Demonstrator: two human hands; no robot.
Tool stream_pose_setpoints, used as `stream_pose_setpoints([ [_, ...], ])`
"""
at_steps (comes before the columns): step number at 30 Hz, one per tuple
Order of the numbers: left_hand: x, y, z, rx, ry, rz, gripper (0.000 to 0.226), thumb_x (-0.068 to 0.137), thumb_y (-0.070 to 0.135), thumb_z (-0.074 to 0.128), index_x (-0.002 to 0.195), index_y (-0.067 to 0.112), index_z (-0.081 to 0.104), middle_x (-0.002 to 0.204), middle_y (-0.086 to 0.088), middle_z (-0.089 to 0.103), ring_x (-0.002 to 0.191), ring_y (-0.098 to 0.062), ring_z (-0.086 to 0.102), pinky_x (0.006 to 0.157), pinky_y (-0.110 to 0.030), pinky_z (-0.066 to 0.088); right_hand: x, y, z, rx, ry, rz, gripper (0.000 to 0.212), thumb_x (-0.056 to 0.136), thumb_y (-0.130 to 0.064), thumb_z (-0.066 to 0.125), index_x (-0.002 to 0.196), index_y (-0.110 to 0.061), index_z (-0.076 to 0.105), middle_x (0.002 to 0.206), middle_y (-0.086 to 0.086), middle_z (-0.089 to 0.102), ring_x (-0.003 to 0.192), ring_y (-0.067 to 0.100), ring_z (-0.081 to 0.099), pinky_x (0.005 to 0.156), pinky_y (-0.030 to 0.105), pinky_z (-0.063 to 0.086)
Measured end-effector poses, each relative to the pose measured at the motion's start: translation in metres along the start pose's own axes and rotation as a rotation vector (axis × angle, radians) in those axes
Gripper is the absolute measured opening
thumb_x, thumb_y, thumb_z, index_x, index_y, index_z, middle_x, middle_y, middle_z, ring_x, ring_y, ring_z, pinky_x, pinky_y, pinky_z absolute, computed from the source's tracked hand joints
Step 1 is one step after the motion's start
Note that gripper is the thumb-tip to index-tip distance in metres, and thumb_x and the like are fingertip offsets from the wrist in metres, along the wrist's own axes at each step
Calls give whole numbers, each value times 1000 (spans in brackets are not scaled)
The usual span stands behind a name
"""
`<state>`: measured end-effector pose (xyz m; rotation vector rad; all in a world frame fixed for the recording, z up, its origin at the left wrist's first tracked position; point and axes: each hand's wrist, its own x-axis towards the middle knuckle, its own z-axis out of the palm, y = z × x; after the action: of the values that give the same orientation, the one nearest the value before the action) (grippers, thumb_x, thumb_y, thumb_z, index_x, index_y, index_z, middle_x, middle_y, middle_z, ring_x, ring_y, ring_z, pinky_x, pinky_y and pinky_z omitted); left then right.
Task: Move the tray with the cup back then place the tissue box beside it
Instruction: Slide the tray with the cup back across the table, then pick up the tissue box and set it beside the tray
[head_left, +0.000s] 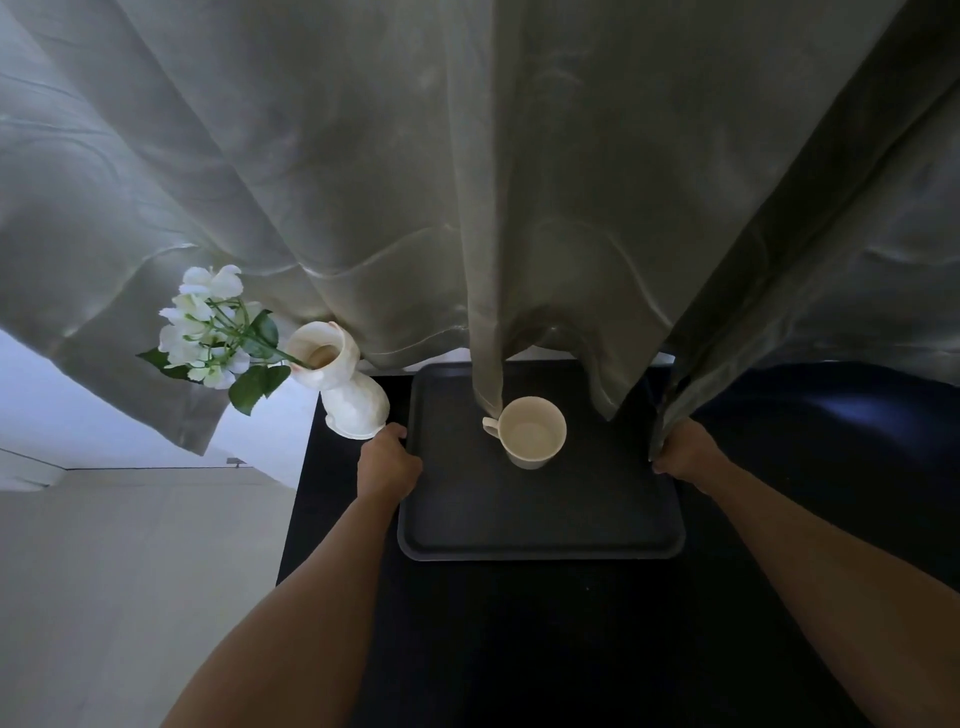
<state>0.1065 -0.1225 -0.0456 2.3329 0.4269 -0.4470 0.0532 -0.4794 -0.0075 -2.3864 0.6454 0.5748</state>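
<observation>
Grey curtains (467, 182) hang over a black counter (519, 649), their hems draping onto a dark tray (545, 519) gripped at both side edges by the left hand (387, 462) and right hand (685, 454). A cream cup (532, 431) stands on the tray; a white vase (345, 384) sits just left.
</observation>
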Motion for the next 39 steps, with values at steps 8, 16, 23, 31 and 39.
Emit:
stream_pose_setpoints([
  [8, 5, -1, 3, 22, 12, 4, 41, 77, 1, 61, 116, 11, 61, 100, -17, 69, 86, -31, 64, 63, -32, 45, 3, 3, 4, -23, 0, -5, 56, 73, 7, 71, 125, 5, 49, 127, 25, 53, 116, 38, 51, 95, 40, 43],
  [16, 4, 2, 1, 54, -18, 13, 36, 79, 1, 61, 114, 9, 58, 95, -13, 62, 85, -31, 63, 63, -32, 47, 3, 3, 7, -44, 64, -56, 61, 76, 1, 68, 131, 1, 43, 133, 26, 46, 121, 40, 45, 99, 44, 41],
  [23, -22, 7, -4, 73, 31, 53, 44, 86, 6, 59, 129, -3, 53, 125, -24, 58, 114, -40, 57, 82, -40, 47, -27, 9, 9, -12, 100, -6, 60, 70, -7, 73, 124, -12, 47, 130, 17, 47, 113, 33, 52, 93, 42, 46],
  [31, -78, 31, -1, 9, 32, 135, 51, 90, 13, 58, 140, 5, 47, 139, -22, 49, 126, -39, 50, 99, -46, 44, -92, 12, -5, 0, 182, 15, 81, 70, -13, 78, 139, -8, 36, 136, 18, 47, 121, 34, 51, 97, 41, 46],
  [39, -164, 60, 33, -81, -38, 293, 35, 88, 7, 57, 122, -1, 59, 121, -23, 62, 116, -39, 58, 100, -46, 47, -168, 49, -33, -7, 264, 57, 79, 74, -14, 76, 142, -11, 35, 140, 16, 46, 123, 31, 50, 100, 38, 45],
])
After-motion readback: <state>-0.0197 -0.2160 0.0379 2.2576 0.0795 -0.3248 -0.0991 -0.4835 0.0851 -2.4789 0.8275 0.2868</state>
